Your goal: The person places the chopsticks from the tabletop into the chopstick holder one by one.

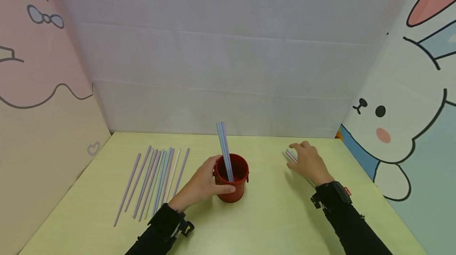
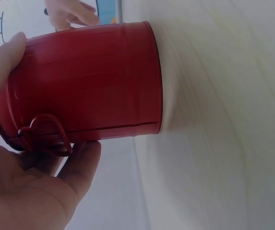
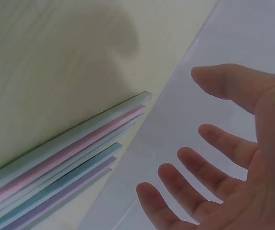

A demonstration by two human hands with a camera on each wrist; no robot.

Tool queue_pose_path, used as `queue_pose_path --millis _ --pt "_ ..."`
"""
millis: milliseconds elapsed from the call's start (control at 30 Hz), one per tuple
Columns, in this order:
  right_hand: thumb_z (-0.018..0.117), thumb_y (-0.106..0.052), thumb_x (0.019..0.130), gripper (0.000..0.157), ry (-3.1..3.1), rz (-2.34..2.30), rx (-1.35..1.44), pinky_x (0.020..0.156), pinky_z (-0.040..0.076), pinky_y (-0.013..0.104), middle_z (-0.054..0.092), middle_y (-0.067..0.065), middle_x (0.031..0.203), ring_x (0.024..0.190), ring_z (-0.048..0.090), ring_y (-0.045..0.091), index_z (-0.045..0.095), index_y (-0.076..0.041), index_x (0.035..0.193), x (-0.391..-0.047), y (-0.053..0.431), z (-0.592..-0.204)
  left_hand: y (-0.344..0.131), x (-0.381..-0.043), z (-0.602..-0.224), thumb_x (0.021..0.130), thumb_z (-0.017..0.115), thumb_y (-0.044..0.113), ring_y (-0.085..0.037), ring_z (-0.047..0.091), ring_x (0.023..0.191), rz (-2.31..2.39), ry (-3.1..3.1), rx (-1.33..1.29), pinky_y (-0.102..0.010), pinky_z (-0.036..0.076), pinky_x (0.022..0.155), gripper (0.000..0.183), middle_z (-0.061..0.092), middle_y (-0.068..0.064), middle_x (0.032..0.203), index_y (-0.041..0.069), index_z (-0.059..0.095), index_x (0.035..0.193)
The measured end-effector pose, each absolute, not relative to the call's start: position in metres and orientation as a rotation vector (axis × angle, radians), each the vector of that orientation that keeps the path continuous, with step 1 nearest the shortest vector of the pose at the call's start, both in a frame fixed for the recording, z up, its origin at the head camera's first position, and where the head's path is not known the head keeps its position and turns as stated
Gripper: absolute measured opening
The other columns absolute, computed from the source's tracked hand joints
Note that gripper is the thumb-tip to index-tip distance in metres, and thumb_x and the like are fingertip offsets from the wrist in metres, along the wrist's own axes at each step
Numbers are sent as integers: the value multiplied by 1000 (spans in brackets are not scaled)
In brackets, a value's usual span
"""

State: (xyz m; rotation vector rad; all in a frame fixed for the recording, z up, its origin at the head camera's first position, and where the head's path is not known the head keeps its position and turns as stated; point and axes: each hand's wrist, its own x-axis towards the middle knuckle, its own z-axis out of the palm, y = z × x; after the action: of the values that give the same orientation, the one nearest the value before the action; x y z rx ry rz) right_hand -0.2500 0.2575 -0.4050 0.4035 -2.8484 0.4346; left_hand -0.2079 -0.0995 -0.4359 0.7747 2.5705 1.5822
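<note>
In the head view, the person's left hand is wrapped partway round a red bucket, the thumb across its near side and the other fingers going out of sight behind its left side. The grip is a firm curl, widened to the bucket's girth. The bucket holds a few slim standing sticks, blue and lilac, which lean toward its far left and rise well above the rim. Left of the hand, a row of loose sticks in lilac, blue, green and white lies side by side on the pale yellow table. To the right, the person's right hand is over a small group of sticks, its fingers bent and parted.

In the left wrist view, the bucket fills the middle, seen from the side, with thumb and fingers on opposite sides near its mouth. A red wire loop hangs at its wall. Its contents are hidden here, and whether its base touches the table is unclear.

In the right wrist view, the right hand is spread wide, thumb well apart from the fingers and holding nothing. Beside it lie pale green, pink, blue and lilac sticks, close together on the table.
</note>
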Motion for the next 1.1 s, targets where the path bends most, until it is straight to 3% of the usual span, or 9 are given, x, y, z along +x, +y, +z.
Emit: queue_pose_path --millis 300,467,567,833,1100 --pt "72 -18 81 53 -2941 444 357 66 46 49 47 27 115 90 47 43 53 0 127 -249 261 -416 -99 -207 -435 67 84 48 -11 45 115 1584 2577 779 -34 51 84 87 45 9 129 25 39 137" --pt "70 -14 82 45 -2988 447 371 87 43 59 45 35 125 112 42 54 56 3 122 -252 262 -421 -99 -207 -435 67 84 48 -11 45 115 1583 2582 772 -34 50 84 86 45 9 129 25 39 137" --pt "68 -12 82 41 -3020 439 368 92 41 59 50 32 121 115 43 50 57 4 118 -254 263 -425 -99 -204 -431 68 85 44 -12 45 115 1582 2588 764 -35 50 85 85 45 7 129 23 40 137" --pt "63 -8 78 33 -3016 379 359 84 46 54 62 23 103 96 57 41 61 5 108 -256 264 -431 -96 -188 -404 73 84 23 -27 47 116 1635 2531 799 -41 51 85 80 47 -10 131 6 40 137" --pt "63 -3 82 15 -2976 345 415 67 48 44 62 14 85 72 56 27 65 0 97 -253 262 -432 -98 -203 -430 69 85 41 -14 45 115 1593 2573 769 -35 51 84 84 46 5 130 20 40 137"
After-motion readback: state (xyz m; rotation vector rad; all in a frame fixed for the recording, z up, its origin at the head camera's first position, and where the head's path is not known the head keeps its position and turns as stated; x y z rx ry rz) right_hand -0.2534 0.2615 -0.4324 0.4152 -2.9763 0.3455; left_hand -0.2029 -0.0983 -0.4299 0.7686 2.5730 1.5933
